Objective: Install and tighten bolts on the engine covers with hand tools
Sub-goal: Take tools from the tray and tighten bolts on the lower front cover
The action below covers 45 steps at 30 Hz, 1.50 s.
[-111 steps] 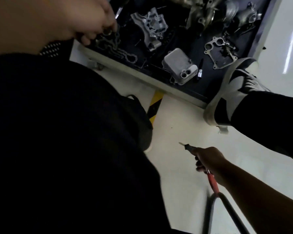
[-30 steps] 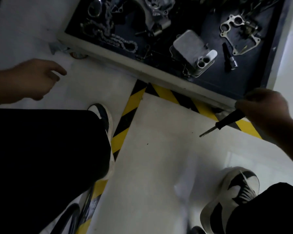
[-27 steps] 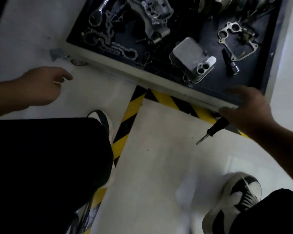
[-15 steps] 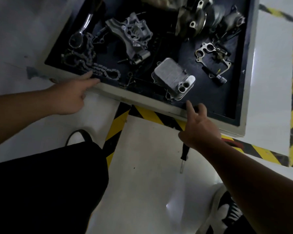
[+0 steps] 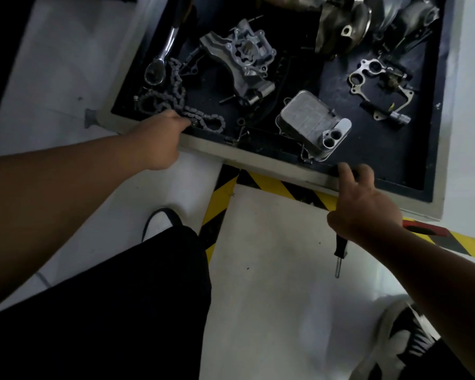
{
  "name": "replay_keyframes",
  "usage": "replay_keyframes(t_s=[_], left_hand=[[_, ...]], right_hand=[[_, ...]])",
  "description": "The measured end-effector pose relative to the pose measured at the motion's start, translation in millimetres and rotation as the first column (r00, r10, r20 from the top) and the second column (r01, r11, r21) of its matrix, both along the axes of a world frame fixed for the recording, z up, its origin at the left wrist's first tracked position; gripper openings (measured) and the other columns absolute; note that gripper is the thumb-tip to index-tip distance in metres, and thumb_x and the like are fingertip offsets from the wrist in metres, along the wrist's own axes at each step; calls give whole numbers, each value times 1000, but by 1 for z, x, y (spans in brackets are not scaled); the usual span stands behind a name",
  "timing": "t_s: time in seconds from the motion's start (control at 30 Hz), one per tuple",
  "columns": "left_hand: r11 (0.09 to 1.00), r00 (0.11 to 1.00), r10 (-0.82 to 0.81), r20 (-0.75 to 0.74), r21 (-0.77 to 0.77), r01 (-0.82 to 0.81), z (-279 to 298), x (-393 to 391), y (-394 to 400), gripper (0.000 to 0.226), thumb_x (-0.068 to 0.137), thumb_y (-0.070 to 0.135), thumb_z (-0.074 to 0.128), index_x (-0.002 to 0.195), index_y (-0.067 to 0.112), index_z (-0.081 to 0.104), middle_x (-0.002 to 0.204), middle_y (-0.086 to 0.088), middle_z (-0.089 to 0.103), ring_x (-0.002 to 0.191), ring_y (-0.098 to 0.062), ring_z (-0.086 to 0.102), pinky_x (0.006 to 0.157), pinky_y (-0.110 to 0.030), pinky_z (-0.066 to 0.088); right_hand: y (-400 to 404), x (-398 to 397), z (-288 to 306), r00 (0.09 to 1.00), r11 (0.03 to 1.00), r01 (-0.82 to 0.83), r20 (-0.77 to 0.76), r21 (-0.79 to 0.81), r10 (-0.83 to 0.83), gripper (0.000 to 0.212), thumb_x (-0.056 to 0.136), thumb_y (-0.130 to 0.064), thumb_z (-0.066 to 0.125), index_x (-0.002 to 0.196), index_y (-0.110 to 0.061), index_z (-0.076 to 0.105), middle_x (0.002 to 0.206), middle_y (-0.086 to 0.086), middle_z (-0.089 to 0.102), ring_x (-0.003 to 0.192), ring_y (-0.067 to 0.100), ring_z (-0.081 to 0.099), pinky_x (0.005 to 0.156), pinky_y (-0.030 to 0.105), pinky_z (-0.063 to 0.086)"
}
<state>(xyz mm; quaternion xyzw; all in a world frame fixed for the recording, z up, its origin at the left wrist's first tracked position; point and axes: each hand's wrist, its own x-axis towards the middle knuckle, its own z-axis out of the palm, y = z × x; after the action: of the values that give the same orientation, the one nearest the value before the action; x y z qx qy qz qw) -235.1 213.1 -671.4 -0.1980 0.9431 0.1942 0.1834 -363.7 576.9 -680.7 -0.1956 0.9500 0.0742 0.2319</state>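
1. Left hand (image 5: 157,144) on near rim of parts tray (image 5: 258,157); fingers curled over the edge, touching timing chain (image 5: 176,105); pinching it or not, cannot tell.
2. Right hand (image 5: 365,207) at same rim; two fingers (image 5: 346,174) extended onto the edge, the rest holding screwdriver (image 5: 340,253) tip-down over the floor.
3. In tray: ratchet (image 5: 162,53) far left; oil pump housing (image 5: 244,64) centre; oil cooler (image 5: 310,122) near front; gasket (image 5: 373,75) right.

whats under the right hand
A screwdriver pokes out below the right hand, tip down, over white floor. Its red handle shows behind the wrist; the middle is covered.
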Motion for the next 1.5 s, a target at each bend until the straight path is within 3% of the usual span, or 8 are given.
replay_keyframes(t_s=[0.27,0.57,0.9,1.13,1.2,1.33,1.43,1.5], left_hand=[[994,993,-46,108,-96,57,9,-4,8,58,88,-4,56,145,3,47,139,-19,46,122,-40,52,99,-49,49],[999,995,-49,82,-18,51,14,15,21,54,87,-8,56,140,0,52,130,-22,48,111,-42,54,91,-50,50],[992,996,-18,83,126,7,15,56,41,71,87,-12,54,154,7,42,150,-17,41,134,-38,47,109,-46,43],[971,998,11,54,238,-24,9,86,54,69,87,-16,51,152,8,45,151,-13,43,135,-32,47,114,-35,38],[949,997,72,35,306,-80,8,94,55,64,88,-21,52,147,4,50,148,-15,47,136,-30,48,114,-27,34],[874,942,332,-38,389,-292,20,117,62,52,86,-27,48,130,-4,64,139,-22,57,133,-35,54,115,-32,36],[838,828,536,-168,229,-496,32,143,77,44,85,-19,53,121,-3,71,125,-26,65,116,-39,62,92,-18,37],[709,685,706,-181,187,-681,32,155,85,41,87,-13,51,118,3,74,120,-21,70,113,-37,64,93,-22,40]], right_hand=[[5,-1,4,999,1000,-26,27,-17,27,98,80,-16,72,156,-30,11,158,9,19,84,31,61,46,28,41],[14,9,12,999,1000,-14,51,22,13,96,81,-17,72,155,-28,12,152,12,23,79,31,58,49,32,45],[32,29,16,995,999,9,103,51,-14,90,79,-21,71,151,-28,17,151,9,24,100,41,65,63,37,44],[44,47,14,992,997,58,105,48,-63,77,77,-16,69,140,-26,26,143,7,27,75,30,52,47,30,36],[48,51,15,992,997,52,111,53,-58,76,77,-15,67,139,-26,25,141,7,28,75,30,50,49,32,38],[53,60,20,990,997,64,119,52,-70,76,76,-16,65,140,-26,27,143,6,28,76,31,48,53,32,38],[51,67,21,988,995,85,123,56,-91,72,77,-18,66,138,-26,28,142,6,29,76,30,48,50,29,33],[53,70,20,988,994,85,125,73,-94,75,77,-20,67,140,-26,27,144,6,29,78,31,51,48,27,30]])
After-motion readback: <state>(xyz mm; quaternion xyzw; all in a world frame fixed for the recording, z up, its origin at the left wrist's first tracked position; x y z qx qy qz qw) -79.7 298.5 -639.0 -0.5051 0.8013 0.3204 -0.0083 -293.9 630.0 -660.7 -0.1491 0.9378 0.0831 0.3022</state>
